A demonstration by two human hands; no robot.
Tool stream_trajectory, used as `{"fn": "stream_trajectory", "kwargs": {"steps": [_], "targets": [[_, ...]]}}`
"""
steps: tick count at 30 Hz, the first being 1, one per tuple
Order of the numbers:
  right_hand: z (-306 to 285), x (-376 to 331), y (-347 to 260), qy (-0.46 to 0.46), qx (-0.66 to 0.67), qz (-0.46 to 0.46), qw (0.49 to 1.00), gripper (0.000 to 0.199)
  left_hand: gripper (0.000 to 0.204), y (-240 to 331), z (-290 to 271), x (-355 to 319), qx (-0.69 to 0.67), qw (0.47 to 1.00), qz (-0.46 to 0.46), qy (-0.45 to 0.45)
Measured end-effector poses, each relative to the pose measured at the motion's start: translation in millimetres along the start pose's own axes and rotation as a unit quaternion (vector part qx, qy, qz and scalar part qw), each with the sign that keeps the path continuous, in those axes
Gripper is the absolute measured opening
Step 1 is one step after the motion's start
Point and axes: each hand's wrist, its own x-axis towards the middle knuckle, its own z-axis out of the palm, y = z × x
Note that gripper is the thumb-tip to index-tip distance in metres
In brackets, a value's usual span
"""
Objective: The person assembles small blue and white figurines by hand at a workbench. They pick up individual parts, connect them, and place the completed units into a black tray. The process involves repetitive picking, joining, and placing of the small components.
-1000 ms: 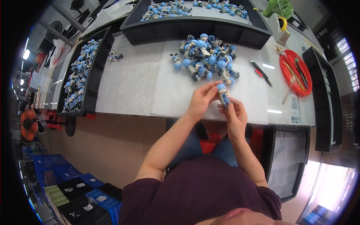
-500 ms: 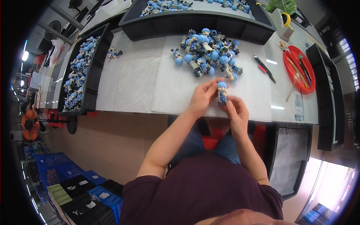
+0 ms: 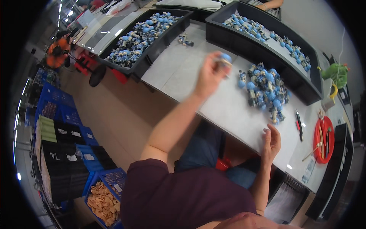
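My left hand (image 3: pixel 210 76) is raised over the table, its fingers closed on a small figurine (image 3: pixel 225 58) with a round light-blue head. The hand is a little blurred and hides most of the figurine's body. At the table's near edge my right hand (image 3: pixel 271 144) is empty, its fingers loosely bent and apart from the thumb. Just beyond it lies a heap of similar blue-headed figurines (image 3: pixel 270 82) on the white table covering. A black crate (image 3: pixel 143 68) filled with such figurines stands to the left, and a few loose ones (image 3: pixel 185 39) lie beside its wall.
Another black crate (image 3: pixel 259 53) with figurines stands at the back; beyond it shows another person's forearm (image 3: pixel 271 4). To the right lie a black pen-like tool (image 3: pixel 299 126), a red oval tray (image 3: pixel 317 147) of brushes and sticks, and a tape dispenser (image 3: pixel 330 97).
My left hand has carried the figurine left, away from my right hand, which has let go of it and stays near the table edge. The view has turned toward the left.
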Motion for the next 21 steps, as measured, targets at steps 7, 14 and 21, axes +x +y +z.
{"fn": "stream_trajectory", "kwargs": {"steps": [7, 14, 21], "targets": [[-1.6, -4.1, 14.3, 0.0, 0.015, 0.005, 1.0, 0.018, 0.045, 76.3, -217.6, 74.9, 0.628, 0.722, 0.114, 0.266], [0.0, -1.7, 15.2, 0.012, -0.022, -0.006, 1.0, 0.014, 0.046, 78.2, -350.5, 74.4, 0.829, 0.52, -0.095, 0.182], [-2.7, 2.0, 6.5, 0.031, -0.045, 0.011, 0.998, 0.017, 0.036, 83.8, -270.3, 69.5, 0.826, 0.488, 0.019, 0.283]]}}
